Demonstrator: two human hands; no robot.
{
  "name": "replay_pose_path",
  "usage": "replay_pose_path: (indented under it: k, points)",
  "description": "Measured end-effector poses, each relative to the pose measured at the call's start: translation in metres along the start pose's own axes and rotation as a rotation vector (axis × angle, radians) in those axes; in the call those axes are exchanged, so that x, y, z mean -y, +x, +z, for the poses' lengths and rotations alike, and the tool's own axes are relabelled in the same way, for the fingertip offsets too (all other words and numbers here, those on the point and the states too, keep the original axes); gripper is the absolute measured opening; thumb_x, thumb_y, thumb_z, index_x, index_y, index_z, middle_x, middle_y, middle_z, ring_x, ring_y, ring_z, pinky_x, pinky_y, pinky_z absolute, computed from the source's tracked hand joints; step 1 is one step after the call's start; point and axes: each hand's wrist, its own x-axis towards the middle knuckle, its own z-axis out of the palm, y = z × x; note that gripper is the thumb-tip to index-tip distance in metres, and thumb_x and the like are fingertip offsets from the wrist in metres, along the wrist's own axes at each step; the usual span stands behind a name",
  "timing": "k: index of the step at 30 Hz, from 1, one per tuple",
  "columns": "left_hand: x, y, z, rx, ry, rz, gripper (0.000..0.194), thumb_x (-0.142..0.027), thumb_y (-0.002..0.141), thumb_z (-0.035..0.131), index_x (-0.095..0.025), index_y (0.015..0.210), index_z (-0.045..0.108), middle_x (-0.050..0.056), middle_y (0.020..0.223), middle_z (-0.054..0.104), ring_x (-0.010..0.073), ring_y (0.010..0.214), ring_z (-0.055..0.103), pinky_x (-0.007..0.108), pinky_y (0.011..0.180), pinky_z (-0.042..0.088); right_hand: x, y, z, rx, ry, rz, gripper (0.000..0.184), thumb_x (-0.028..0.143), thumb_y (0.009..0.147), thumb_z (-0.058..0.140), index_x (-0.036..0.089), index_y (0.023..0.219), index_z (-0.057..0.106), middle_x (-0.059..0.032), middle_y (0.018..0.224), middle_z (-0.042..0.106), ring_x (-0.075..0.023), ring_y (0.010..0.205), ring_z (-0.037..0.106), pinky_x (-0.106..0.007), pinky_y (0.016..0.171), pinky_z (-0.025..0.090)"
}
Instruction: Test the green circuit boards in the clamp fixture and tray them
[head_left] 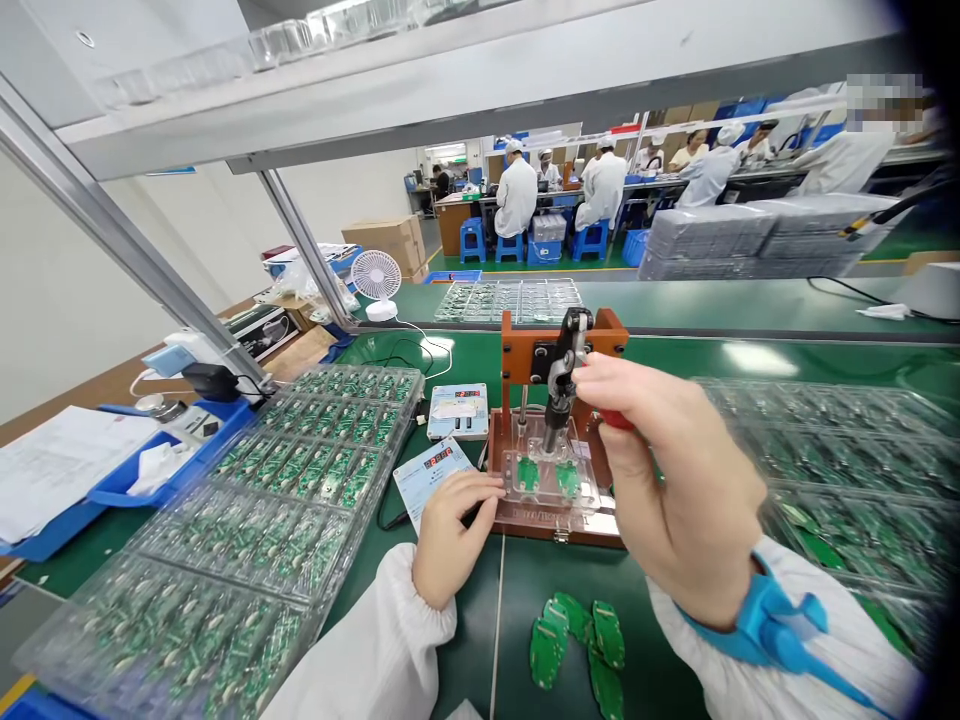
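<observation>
My right hand [679, 470] is closed around the red handle [616, 418] of a black and metal toggle clamp [559, 390]. The clamp is mounted on an orange-brown test fixture [513, 350]. Under its clear plate lie two small green circuit boards, a left one [528, 474] and a right one [567, 480]. My left hand [456, 530] rests palm down by the fixture's left edge, fingers stretched out and fingertips touching the clear plate's side. Several loose green circuit boards [549, 652] lie overlapping on the green mat in front of the fixture.
Left stands a large clear tray [319, 610] of green boards; more trays [862, 480] sit right. Two small meters with red digits, one upper [459, 405] and one lower [427, 470], adjoin the fixture. A white fan [376, 275] stands behind. An overhead shelf [420, 85] spans above. People work beyond.
</observation>
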Motion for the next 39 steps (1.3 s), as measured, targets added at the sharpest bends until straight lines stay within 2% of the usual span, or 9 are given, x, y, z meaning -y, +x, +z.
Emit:
replay_pose_path:
  k: [3,7,11,15,20,24,26,32,39]
  points:
    - [0.001,-0.002,0.000,0.019,0.006,-0.014,0.019,-0.016,0.097,0.060,-0.022,0.095,0.078,0.004,0.103,0.078,0.0208,0.103,0.071,0.038,0.095,0.056,-0.007,-0.022,0.013,-0.029,0.041,-0.021,0.039,-0.001,0.094,0.055,0.019,0.126,0.063,-0.0090,0.122,0.072,-0.0249,0.129,0.064,-0.044,0.109,0.056]
    - [0.001,-0.002,0.000,0.028,0.016,-0.015,0.019,-0.016,0.098,0.060,-0.022,0.096,0.078,0.003,0.104,0.078,0.0206,0.104,0.070,0.038,0.096,0.056,-0.015,-0.046,0.030,-0.036,0.097,-0.022,0.052,-0.004,0.093,0.055,0.020,0.139,0.056,-0.0103,0.130,0.067,-0.0280,0.141,0.053,-0.051,0.113,0.054]
    - [0.002,-0.001,-0.001,0.038,0.027,0.002,0.019,-0.016,0.098,0.059,-0.022,0.098,0.077,0.003,0.106,0.078,0.0202,0.106,0.069,0.038,0.098,0.055,-0.017,-0.053,0.040,-0.089,0.107,-0.019,0.069,-0.007,0.090,0.056,0.025,0.151,0.046,-0.0088,0.135,0.062,-0.0272,0.146,0.048,-0.053,0.118,0.050]
    - [0.003,-0.009,0.000,0.067,0.061,0.006,0.021,-0.016,0.100,0.057,-0.024,0.106,0.076,0.002,0.114,0.076,0.0198,0.113,0.067,0.039,0.103,0.053,-0.018,-0.057,0.045,-0.099,0.182,0.004,0.078,-0.011,0.088,0.055,0.028,0.154,0.042,-0.0078,0.139,0.058,-0.0272,0.150,0.042,-0.052,0.118,0.050]
    - [0.006,-0.031,-0.006,0.068,0.296,0.074,0.033,-0.014,0.101,0.052,-0.023,0.129,0.065,0.007,0.133,0.067,0.0232,0.129,0.058,0.044,0.109,0.049,-0.019,-0.062,0.046,-0.096,0.246,0.036,0.079,-0.011,0.087,0.055,0.029,0.154,0.044,-0.0073,0.142,0.057,-0.0295,0.150,0.041,-0.054,0.118,0.049]
    - [0.016,-0.043,-0.018,-0.024,0.572,0.053,0.034,-0.013,0.099,0.051,-0.022,0.128,0.065,0.011,0.140,0.061,0.0301,0.135,0.051,0.053,0.108,0.047,-0.018,-0.062,0.045,-0.097,0.264,0.045,0.079,-0.010,0.086,0.056,0.030,0.153,0.045,-0.0071,0.143,0.057,-0.0320,0.151,0.040,-0.057,0.115,0.052]
    - [0.020,-0.046,-0.023,-0.029,0.645,0.030,0.033,-0.013,0.098,0.051,-0.022,0.126,0.067,0.011,0.140,0.060,0.0317,0.135,0.050,0.055,0.107,0.047,-0.018,-0.061,0.044,-0.102,0.263,0.040,0.078,-0.009,0.086,0.057,0.030,0.152,0.046,-0.0069,0.143,0.058,-0.0316,0.150,0.041,-0.057,0.116,0.050]
    - [0.022,-0.049,-0.022,0.035,0.684,0.011,0.036,-0.014,0.098,0.052,-0.024,0.130,0.066,0.011,0.144,0.057,0.0337,0.136,0.047,0.056,0.105,0.048,-0.019,-0.060,0.044,-0.090,0.255,0.033,0.077,-0.007,0.086,0.057,0.030,0.153,0.045,-0.0070,0.145,0.057,-0.0333,0.149,0.042,-0.058,0.114,0.052]
    - [0.024,-0.049,-0.021,0.085,0.722,0.005,0.033,-0.016,0.098,0.052,-0.024,0.126,0.067,0.011,0.146,0.056,0.0362,0.138,0.044,0.058,0.104,0.047,-0.018,-0.060,0.042,-0.080,0.241,0.015,0.078,-0.007,0.085,0.058,0.027,0.154,0.044,-0.0077,0.144,0.058,-0.0315,0.149,0.043,-0.056,0.119,0.047]
